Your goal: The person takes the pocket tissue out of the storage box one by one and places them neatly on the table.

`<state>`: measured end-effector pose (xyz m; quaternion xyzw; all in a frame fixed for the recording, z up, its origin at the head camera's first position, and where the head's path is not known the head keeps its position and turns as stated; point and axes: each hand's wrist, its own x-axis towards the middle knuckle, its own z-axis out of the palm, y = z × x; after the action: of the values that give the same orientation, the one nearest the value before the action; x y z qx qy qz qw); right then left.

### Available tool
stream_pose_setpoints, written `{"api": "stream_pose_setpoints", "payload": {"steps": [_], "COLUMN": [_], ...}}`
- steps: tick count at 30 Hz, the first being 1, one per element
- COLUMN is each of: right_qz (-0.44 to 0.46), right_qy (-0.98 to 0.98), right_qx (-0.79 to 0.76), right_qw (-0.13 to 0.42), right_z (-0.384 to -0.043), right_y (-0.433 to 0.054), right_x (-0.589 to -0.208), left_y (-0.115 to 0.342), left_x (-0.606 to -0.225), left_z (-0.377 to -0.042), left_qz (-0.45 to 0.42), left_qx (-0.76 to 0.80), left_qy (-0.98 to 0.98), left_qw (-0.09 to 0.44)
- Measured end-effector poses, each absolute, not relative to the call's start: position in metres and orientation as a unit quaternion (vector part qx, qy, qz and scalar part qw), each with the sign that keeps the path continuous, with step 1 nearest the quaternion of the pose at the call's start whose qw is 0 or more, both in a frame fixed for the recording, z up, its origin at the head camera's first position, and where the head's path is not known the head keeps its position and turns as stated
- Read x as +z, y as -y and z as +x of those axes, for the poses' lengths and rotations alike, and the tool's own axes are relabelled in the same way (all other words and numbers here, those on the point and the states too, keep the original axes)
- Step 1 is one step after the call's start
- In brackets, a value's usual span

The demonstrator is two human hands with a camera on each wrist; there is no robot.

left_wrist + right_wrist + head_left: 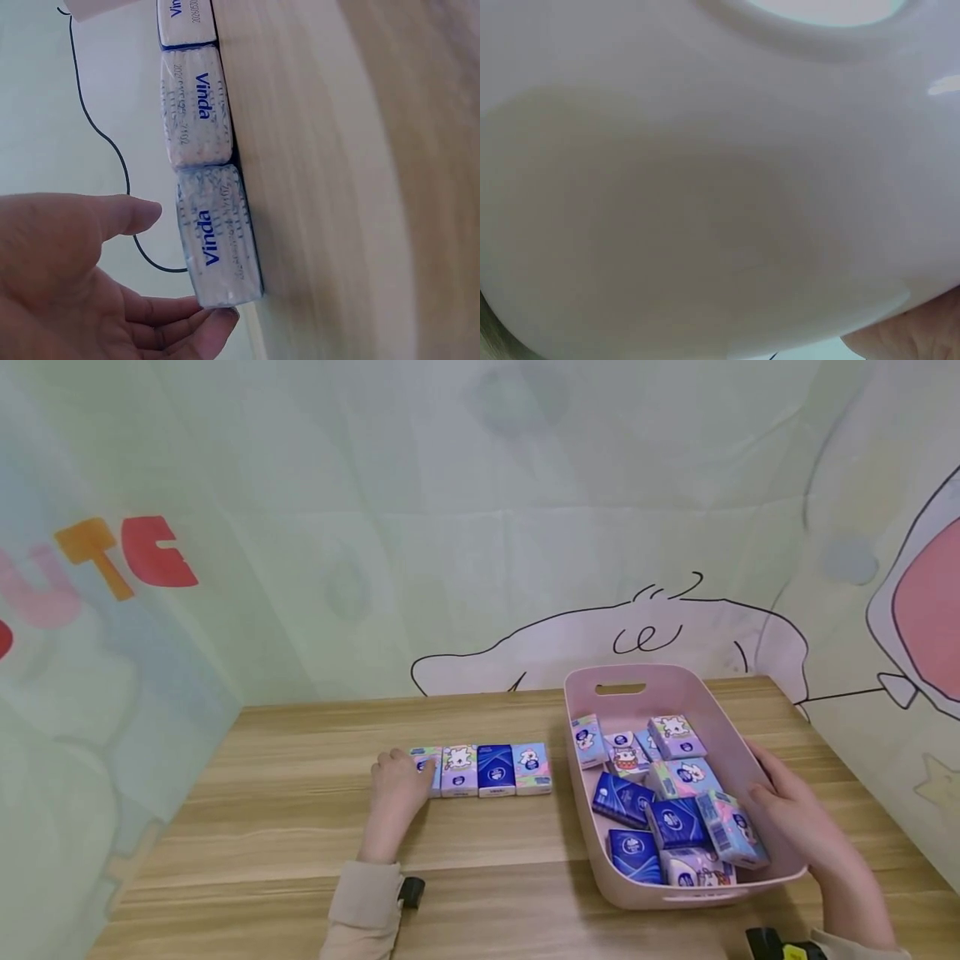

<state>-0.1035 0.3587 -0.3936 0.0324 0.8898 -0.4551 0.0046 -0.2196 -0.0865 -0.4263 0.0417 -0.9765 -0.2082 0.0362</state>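
Observation:
Four-sided tissue packs lie in a row on the table. The leftmost pack (219, 236) is partly covered by my left hand (401, 783) in the head view. Fingers of that hand touch its outer end, while the thumb stands just off its top in the left wrist view. To its right come a lilac pack (460, 770), a dark blue pack (496, 770) and a light blue pack (532, 768). My right hand (797, 814) holds the right rim of a pink plastic basket (581, 814), its thumb over the edge.
Several blue packs (678, 822) and pastel packs (677, 737) lie jumbled inside the basket. The wooden table (262, 835) ends at a printed cloth backdrop (360, 568). In the right wrist view the basket's wall (705, 225) fills nearly everything.

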Motion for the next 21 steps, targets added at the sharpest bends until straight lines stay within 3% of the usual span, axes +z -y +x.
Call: {"api": "stream_pose_setpoints", "payload": {"steps": [12, 21], "right_qz": [0.031, 0.034], "right_qy": [-0.884, -0.884], "right_qx": [-0.467, -0.466], "right_qw": [0.010, 0.011], "right_z": [-0.103, -0.103], "right_y": [-0.358, -0.357], "right_x": [-0.393, -0.393], "left_y": [0.080, 0.056], "left_x": [-0.412, -0.383], "left_z": [-0.219, -0.216], "left_qz": [0.038, -0.034], "left_qx": [-0.228, -0.273], "left_qy": [0.972, 0.960], "left_qw": [0.041, 0.043]}}
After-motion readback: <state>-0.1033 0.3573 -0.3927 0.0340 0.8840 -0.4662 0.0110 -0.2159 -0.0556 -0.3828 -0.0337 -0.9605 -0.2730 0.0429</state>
